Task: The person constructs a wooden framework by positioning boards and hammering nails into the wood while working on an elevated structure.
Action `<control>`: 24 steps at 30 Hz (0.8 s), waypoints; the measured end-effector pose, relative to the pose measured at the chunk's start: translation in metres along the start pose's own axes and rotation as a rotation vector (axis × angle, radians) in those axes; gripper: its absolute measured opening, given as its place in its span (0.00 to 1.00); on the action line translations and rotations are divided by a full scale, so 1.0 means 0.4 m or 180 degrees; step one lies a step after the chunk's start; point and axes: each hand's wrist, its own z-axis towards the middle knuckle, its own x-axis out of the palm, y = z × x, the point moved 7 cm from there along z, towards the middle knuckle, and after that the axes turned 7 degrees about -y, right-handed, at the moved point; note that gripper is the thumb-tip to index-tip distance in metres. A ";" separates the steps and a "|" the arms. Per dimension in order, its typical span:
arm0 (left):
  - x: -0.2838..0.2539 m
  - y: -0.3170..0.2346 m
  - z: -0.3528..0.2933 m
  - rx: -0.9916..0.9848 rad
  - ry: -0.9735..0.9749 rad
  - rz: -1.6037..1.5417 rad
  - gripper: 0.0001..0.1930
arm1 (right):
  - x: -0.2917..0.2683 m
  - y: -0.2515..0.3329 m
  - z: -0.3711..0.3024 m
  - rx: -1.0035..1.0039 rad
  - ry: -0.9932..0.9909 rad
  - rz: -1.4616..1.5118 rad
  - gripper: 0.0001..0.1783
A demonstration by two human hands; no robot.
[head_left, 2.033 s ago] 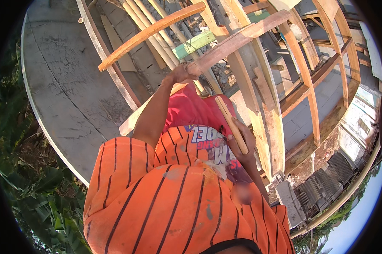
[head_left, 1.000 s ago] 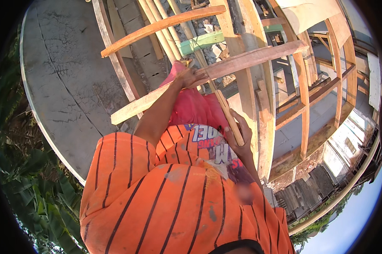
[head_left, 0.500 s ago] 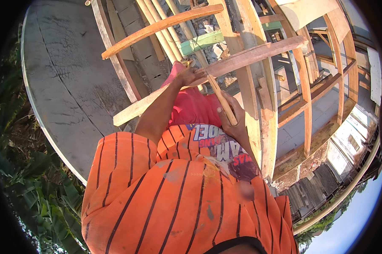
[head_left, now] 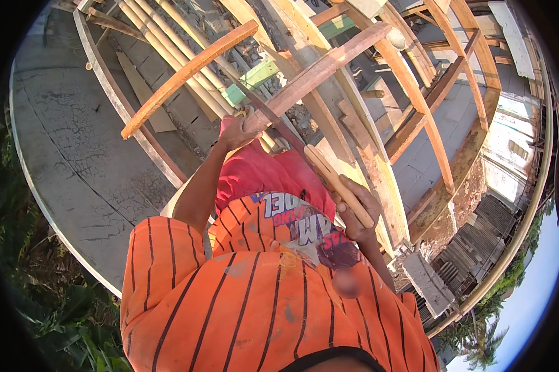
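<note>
My left hand point(head_left: 235, 133) is closed on a reddish wooden beam point(head_left: 319, 73) that slants across in front of me. The beam's paler near end shows partly behind my left forearm. In my right hand point(head_left: 361, 211) is a handsaw point(head_left: 340, 186) with a long, straight wooden handle, gripped near its butt end. Its narrow dark blade runs up and to the left, across the beam just right of my left hand. I cannot see the teeth or how deep the blade sits.
An orange-brown batten point(head_left: 189, 79) crosses to the left. Long pale poles point(head_left: 168, 56) and a green timber piece point(head_left: 251, 82) lie beyond the beam. Curving wooden framing point(head_left: 431, 146) stands to the right, and a cracked grey slab point(head_left: 68, 149) spreads at left.
My right hand has drawn the saw back, down and to the right, away from the beam. My left hand stays on the beam. The whole view has shifted somewhat.
</note>
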 end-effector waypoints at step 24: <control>-0.111 -0.256 -0.129 -0.0419 -0.1081 0.1505 0.27 | -0.033 -0.707 -0.244 0.1069 -0.0922 -0.2314 0.40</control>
